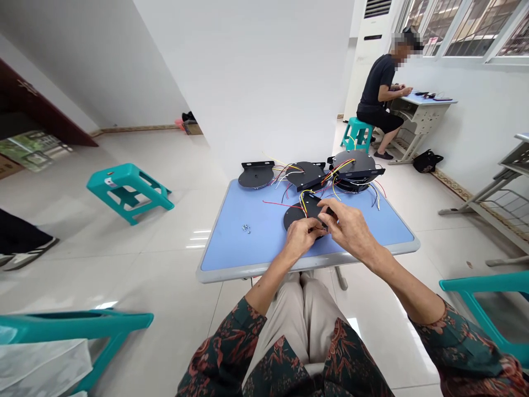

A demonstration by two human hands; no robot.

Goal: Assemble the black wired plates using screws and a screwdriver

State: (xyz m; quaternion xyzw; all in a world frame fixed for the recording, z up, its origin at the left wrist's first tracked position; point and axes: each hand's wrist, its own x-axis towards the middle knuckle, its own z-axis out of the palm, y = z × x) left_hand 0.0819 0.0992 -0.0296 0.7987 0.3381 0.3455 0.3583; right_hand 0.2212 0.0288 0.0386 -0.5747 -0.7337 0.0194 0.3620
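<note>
Black disc plate [294,216]: stiff, best gripped at rim; thin wires [303,203] loose. Left hand [300,237], right hand [349,226] pinching its bracket [313,205] above blue surface [248,256].

From where I stand, nothing in this room can actually be read — no word, number or brand comes clear anywhere. The nearest thing to a label is a small white sticker [109,182] on the teal plastic stool [128,177] to the left of the blue table [231,242], and it's too tiny to make out. Beyond that table, the tall white air conditioner [370,71] has a dark strip [372,37] across its front — no legible marking there either.
</note>
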